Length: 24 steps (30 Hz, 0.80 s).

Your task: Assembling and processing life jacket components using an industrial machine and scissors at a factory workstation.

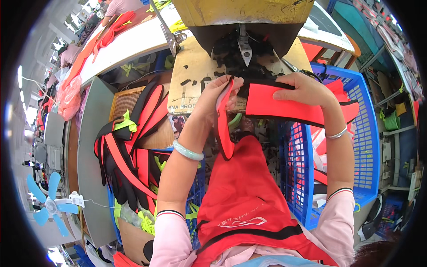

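Observation:
My left hand (219, 92) pinches the upper end of a narrow orange-red fabric strip (226, 133) with black edging, which hangs down over my apron. To its right, my right hand (307, 91) is closed on a wider orange-red fabric strip (284, 101) with black borders, thumb on top and fingers underneath. That strip stretches rightward over a blue basket. Whether both pieces join behind my fingers cannot be seen. Just beyond my hands is a yellow machine (247, 13) with a pointed metal part (244, 49) hanging over its worn wooden table (189, 66).
Scissors (290, 65) lie at the machine's right. The blue plastic basket (371, 133) at my right holds more orange-red pieces. Black and orange-red strips (133, 147) are heaped at my left, near a small blue fan (52, 206). People sit at tables far left.

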Available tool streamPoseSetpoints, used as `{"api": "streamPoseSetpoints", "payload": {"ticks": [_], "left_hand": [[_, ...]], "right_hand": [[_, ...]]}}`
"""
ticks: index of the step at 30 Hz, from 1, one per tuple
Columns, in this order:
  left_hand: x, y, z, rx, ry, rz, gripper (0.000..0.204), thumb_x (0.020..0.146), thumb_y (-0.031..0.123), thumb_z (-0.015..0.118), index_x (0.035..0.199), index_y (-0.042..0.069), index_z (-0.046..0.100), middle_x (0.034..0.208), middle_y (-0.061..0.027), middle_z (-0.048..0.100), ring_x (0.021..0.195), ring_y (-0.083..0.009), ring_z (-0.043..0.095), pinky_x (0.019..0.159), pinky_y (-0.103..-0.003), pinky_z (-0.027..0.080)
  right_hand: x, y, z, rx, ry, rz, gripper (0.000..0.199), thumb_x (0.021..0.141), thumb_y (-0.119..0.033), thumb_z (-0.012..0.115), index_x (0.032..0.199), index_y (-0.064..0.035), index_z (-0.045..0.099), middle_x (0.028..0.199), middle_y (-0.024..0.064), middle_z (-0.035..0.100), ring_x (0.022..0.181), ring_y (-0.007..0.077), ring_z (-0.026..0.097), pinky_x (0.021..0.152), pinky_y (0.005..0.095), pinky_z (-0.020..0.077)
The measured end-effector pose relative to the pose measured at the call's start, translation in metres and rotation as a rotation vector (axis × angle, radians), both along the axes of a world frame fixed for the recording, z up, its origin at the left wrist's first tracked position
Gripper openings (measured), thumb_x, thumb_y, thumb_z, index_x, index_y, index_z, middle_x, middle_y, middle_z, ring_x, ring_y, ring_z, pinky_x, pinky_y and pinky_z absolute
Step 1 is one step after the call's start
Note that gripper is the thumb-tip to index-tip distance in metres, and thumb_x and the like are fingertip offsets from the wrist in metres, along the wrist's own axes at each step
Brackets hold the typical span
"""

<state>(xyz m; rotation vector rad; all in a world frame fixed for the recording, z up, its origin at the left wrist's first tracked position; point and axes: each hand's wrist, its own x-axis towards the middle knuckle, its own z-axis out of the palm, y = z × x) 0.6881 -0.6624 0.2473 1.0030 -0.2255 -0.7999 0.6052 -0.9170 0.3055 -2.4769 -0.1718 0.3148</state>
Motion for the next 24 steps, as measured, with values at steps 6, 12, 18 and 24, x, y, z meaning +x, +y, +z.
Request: {"api": "streamPoseSetpoints", "payload": {"ticks": [6, 12, 18, 24], "left_hand": [[0.016, -0.011, 0.0, -0.005, 0.083, 0.086, 0.019, 0.089, 0.011, 0.069, 0.098, -0.002, 0.058, 0.068, -0.0014, 0.051, 0.045, -0.0075, 0.044, 0.04, -0.021, 0.031], [0.026, -0.014, 0.004, -0.042, 0.047, 0.109, 0.02, 0.088, 0.013, 0.069, 0.095, -0.001, 0.058, 0.07, -0.0021, 0.052, 0.046, -0.007, 0.044, 0.041, -0.021, 0.032], [0.03, -0.021, 0.005, -0.068, 0.017, 0.126, 0.018, 0.087, 0.012, 0.068, 0.094, 0.0, 0.058, 0.071, -0.0025, 0.051, 0.046, -0.0079, 0.044, 0.041, -0.021, 0.031], [0.028, -0.026, 0.004, -0.114, 0.051, 0.154, 0.017, 0.087, 0.013, 0.068, 0.091, 0.0, 0.058, 0.071, -0.0027, 0.051, 0.047, -0.0085, 0.043, 0.042, -0.022, 0.03]], "right_hand": [[0.018, -0.009, -0.008, 0.039, 0.081, -0.045, 0.069, 0.084, -0.045, 0.071, 0.127, 0.0071, 0.057, 0.12, 0.0196, 0.065, 0.113, 0.0268, 0.061, 0.097, 0.0328, 0.0449], [0.026, -0.011, -0.008, 0.159, -0.071, 0.021, 0.037, 0.09, -0.032, 0.069, 0.102, 0.0022, 0.064, 0.082, 0.0036, 0.064, 0.079, 0.0098, 0.054, 0.074, 0.0294, 0.0459], [0.038, -0.02, -0.003, 0.046, -0.046, -0.033, 0.058, 0.086, -0.04, 0.07, 0.123, 0.0034, 0.06, 0.114, 0.0177, 0.067, 0.104, 0.0241, 0.063, 0.09, 0.0322, 0.0469], [0.039, -0.023, -0.006, 0.069, 0.006, -0.031, 0.065, 0.085, -0.043, 0.07, 0.126, 0.0059, 0.057, 0.119, 0.0194, 0.066, 0.111, 0.0271, 0.062, 0.097, 0.0321, 0.0451]]}}
